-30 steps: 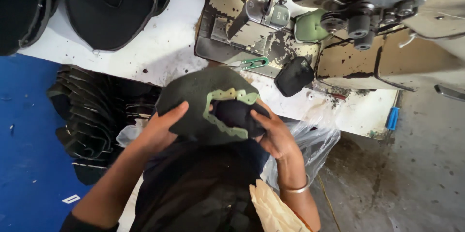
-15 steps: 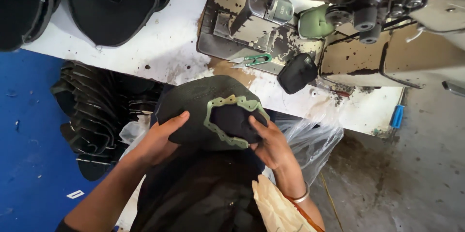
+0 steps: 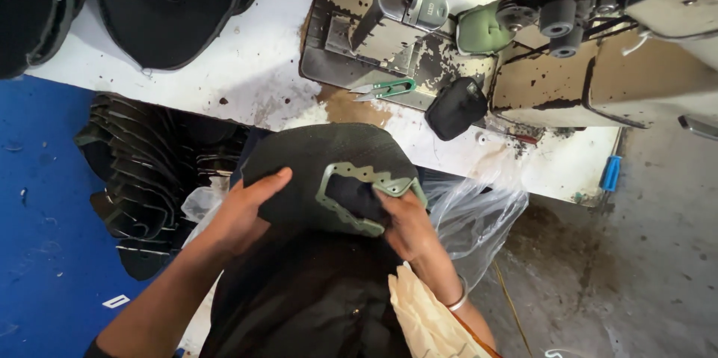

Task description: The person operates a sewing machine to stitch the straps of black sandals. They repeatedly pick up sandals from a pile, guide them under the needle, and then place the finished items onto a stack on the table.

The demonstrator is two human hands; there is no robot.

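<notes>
Now both hands, left hand point(image 3: 243, 212) & right hand point(image 3: 407, 227), gripping dark shoe upper point(image 3: 321, 171)

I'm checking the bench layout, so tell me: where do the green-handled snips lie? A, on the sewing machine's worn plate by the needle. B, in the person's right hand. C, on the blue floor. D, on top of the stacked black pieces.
A: the snips lie on the sewing machine plate, near the needle, while both the left hand and the right hand grip the dark cap piece.
</notes>
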